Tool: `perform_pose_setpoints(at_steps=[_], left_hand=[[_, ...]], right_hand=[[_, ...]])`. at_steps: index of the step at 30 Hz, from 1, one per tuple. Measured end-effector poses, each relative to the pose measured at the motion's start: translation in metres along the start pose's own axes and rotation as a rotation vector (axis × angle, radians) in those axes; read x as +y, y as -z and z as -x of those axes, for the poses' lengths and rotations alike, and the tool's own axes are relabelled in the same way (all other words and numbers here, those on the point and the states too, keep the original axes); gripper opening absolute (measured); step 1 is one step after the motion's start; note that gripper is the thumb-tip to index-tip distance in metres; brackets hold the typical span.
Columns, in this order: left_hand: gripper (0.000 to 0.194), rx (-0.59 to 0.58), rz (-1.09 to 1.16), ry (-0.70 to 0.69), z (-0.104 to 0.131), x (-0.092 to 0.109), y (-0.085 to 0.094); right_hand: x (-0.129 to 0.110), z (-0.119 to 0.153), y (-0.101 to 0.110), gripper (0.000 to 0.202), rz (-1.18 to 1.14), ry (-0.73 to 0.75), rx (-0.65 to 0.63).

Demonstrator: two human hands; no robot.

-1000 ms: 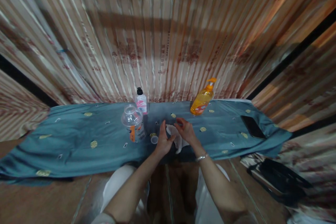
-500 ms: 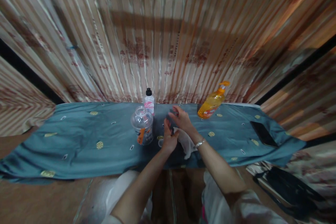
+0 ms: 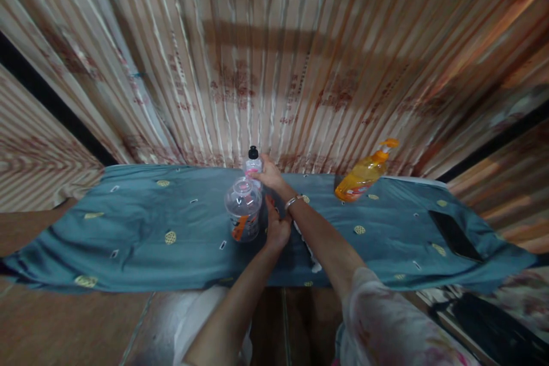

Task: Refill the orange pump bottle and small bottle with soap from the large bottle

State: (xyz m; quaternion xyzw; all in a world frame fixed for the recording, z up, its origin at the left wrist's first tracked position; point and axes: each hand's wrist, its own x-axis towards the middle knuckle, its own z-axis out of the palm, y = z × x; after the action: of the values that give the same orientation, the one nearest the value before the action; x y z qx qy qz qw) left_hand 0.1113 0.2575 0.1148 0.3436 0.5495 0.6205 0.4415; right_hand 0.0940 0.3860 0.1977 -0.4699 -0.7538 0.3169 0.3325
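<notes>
My right hand [image 3: 271, 175] reaches across to a small clear bottle [image 3: 253, 164] with a black cap and pink label. Its thumb lies across the bottle's front and its fingers are on the right side, closed around it. In front of that bottle stands a clear plastic cup [image 3: 243, 211] with a domed lid and an orange-and-dark print. My left hand [image 3: 278, 230] is just right of the cup, fingers stretched and apart, with nothing visible in it. A crumpled white cloth [image 3: 315, 266] lies on the table, mostly covered by my right forearm.
An orange pump bottle [image 3: 359, 178] leans at the back right of the table. Farther right lies a flat dark phone-like slab [image 3: 454, 234]. A blue-green patterned cloth [image 3: 141, 251] covers the table, and a striped curtain [image 3: 266, 68] hangs behind it.
My right hand has moved left and away from me, from above the white cloth to the small bottle. My left hand stays beside the cup. The view has shifted slightly.
</notes>
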Motion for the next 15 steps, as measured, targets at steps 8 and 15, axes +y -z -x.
perform_pose_setpoints(at_steps=[8, 15], left_hand=[[0.096, -0.048, -0.198, -0.295, 0.005, 0.013, -0.001], [0.102, -0.043, -0.291, -0.462, 0.0, 0.02, -0.012]], right_hand=[[0.028, 0.032, 0.043, 0.059, -0.04, 0.029, 0.172], [0.037, 0.104, 0.096, 0.059, -0.061, -0.033, 0.331]])
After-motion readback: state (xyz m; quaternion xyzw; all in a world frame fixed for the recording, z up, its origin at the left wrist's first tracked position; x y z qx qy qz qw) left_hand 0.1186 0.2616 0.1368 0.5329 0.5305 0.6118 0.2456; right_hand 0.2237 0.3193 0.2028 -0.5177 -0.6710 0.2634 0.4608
